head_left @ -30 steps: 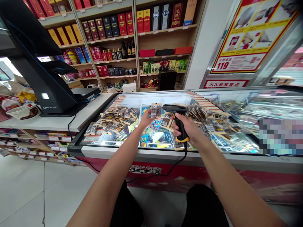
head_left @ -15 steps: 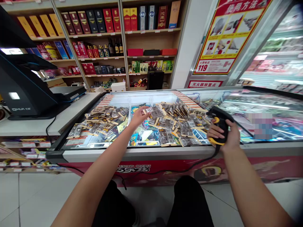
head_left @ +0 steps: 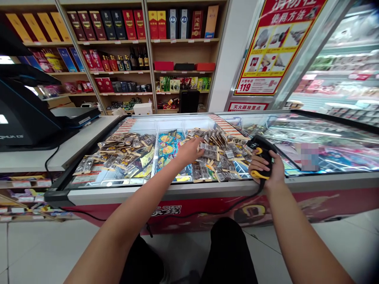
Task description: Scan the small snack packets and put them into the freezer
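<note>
My left hand (head_left: 189, 152) reaches over the freezer's glass top, its thumb and fingers closed around the near end of a small brown snack packet (head_left: 209, 150). That packet lies over the right-hand pile of similar packets (head_left: 227, 154). In my right hand (head_left: 274, 169) is a black and yellow handheld barcode scanner (head_left: 260, 156), its head pointing left towards the pile. From the scanner's grip a black cable (head_left: 247, 200) hangs down along the freezer front. A second heap of packets (head_left: 124, 146) is spread on the left part of the glass.
The chest freezer (head_left: 189, 188) spans the view, with bagged goods (head_left: 167, 146) beneath its glass. At left a counter (head_left: 29, 159) carries a black scale-like machine (head_left: 26, 106). Shelves of boxes and bottles (head_left: 133, 59) stand behind. My legs are close to the freezer front.
My left hand has moved right, with the packet at its fingertips, towards the right-hand pile. The scanner stays in my right hand. The whole view has shifted slightly.
</note>
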A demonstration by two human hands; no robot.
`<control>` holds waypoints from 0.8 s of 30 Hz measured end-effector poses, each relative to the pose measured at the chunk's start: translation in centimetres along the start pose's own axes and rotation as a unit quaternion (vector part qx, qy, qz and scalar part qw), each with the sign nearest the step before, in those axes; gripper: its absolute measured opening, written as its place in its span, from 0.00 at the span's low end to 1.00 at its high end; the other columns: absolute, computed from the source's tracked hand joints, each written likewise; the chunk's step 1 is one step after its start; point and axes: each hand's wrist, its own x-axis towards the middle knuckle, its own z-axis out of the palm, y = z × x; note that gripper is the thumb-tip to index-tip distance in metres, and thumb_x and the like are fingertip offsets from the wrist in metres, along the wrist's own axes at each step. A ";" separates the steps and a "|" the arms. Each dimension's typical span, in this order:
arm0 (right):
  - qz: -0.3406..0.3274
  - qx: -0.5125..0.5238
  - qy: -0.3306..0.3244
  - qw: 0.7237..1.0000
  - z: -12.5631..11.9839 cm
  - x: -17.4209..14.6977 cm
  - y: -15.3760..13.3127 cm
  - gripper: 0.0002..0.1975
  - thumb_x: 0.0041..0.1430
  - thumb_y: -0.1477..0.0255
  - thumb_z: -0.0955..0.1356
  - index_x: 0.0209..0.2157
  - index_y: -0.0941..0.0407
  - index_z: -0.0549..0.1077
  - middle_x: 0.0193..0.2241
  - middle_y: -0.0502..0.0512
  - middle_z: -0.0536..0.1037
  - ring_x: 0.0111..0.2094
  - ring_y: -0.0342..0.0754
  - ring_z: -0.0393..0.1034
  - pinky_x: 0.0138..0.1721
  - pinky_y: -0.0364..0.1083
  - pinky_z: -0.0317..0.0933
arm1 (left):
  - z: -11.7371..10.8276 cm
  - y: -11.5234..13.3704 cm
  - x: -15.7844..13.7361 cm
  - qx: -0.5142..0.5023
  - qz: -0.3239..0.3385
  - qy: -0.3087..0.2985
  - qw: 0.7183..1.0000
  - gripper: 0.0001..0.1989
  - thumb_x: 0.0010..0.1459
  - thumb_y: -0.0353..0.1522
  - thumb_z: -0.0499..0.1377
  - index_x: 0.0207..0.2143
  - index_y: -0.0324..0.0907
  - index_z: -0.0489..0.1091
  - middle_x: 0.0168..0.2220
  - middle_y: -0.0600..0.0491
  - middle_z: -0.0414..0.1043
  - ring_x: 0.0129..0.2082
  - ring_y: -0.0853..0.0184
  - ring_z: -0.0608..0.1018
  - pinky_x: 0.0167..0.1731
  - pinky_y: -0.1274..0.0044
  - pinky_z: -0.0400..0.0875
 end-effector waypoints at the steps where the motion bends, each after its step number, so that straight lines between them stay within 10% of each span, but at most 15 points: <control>1: -0.005 -0.017 -0.001 1.000 0.0 -0.1 0.0 0.12 0.58 0.62 0.73 0.37 0.54 0.72 0.22 0.37 0.45 0.25 0.38 0.21 0.22 0.43 0.34 | 0.1 0.3 -0.2 0.027 0.008 0.013 1.000 0.18 0.65 0.32 0.65 0.56 0.43 0.76 0.53 0.40 0.76 0.54 0.48 0.78 0.54 0.62 0.74; 12: 0.024 0.036 -0.014 0.999 -0.7 0.3 0.1 0.13 0.57 0.63 0.75 0.39 0.54 0.73 0.21 0.37 0.47 0.23 0.36 0.23 0.22 0.41 0.34 | -2.9 0.0 -4.5 0.188 0.123 0.002 0.974 0.16 0.72 0.37 0.56 0.57 0.45 0.75 0.64 0.38 0.69 0.63 0.45 0.70 0.61 0.56 0.66; 19: 0.049 0.021 0.117 0.992 -0.8 0.5 0.6 0.08 0.64 0.60 0.72 0.39 0.49 0.77 0.19 0.41 0.49 0.19 0.36 0.25 0.19 0.48 0.35 | -12.3 -3.9 -10.8 0.395 -0.169 0.029 0.902 0.18 0.70 0.40 0.57 0.56 0.42 0.75 0.61 0.32 0.70 0.62 0.38 0.70 0.58 0.51 0.67; 24: 0.062 0.020 0.085 0.994 0.6 -0.6 0.2 0.08 0.65 0.58 0.73 0.38 0.47 0.78 0.17 0.43 0.48 0.16 0.36 0.28 0.14 0.50 0.36 | -17.4 -7.2 -15.5 0.438 -0.318 -0.040 0.840 0.29 0.68 0.50 0.58 0.61 0.40 0.72 0.60 0.29 0.71 0.61 0.35 0.72 0.57 0.50 0.67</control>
